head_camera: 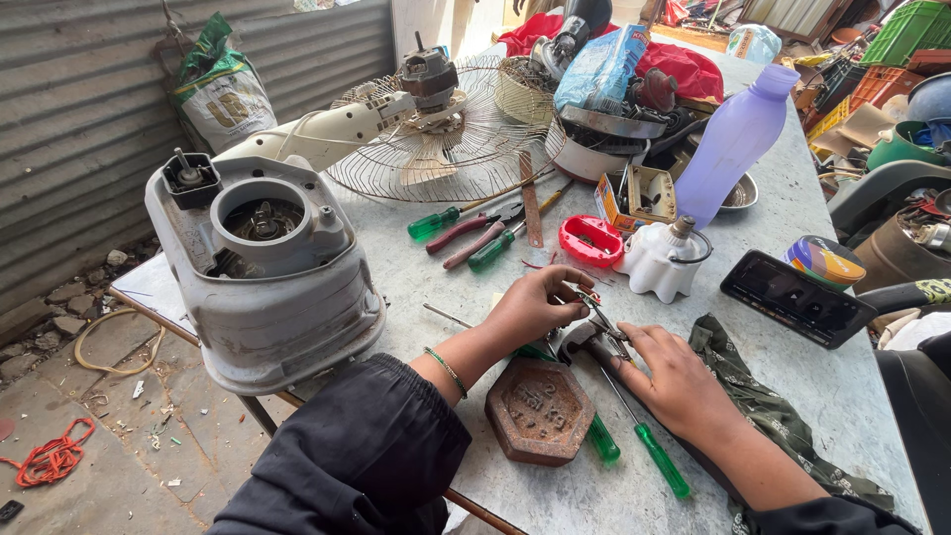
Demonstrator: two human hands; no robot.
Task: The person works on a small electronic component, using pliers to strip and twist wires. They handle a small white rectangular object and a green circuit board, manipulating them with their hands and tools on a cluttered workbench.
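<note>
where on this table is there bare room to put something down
Bare tabletop lies near the right edge, past the phone. A smaller patch sits between the grey appliance base and the left hand. Around the screwdrivers and bottle it is crowded.

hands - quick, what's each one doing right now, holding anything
Left hand: fingers curled shut, pinching a small metal part.
Right hand: fingers on the same part from below; whether it grips it cannot be told.
</note>
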